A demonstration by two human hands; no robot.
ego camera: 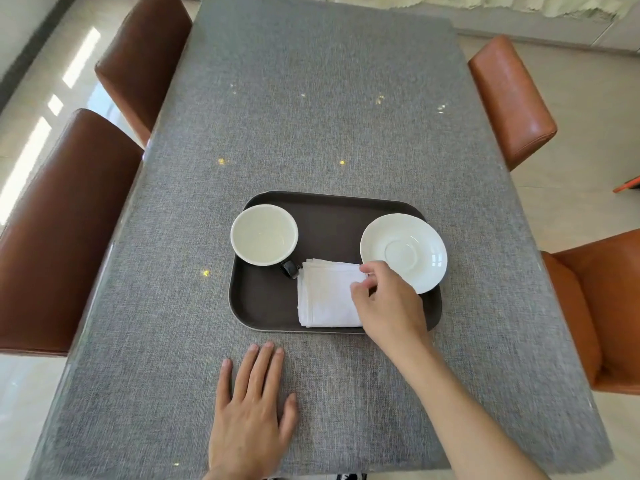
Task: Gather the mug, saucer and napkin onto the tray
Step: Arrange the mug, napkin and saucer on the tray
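A dark brown tray lies on the grey table. On its far left stands a white mug with a black handle, seen from above. A white saucer rests on the tray's right side and overhangs the right rim. A folded white napkin lies on the tray's near middle. My right hand is over the napkin's right edge, thumb and fingertips pinching its far right corner. My left hand lies flat on the table in front of the tray, fingers spread, holding nothing.
The grey cloth-covered table stretches away beyond the tray. Brown leather chairs stand along the left side and orange ones along the right. The table's near edge runs just below my left wrist.
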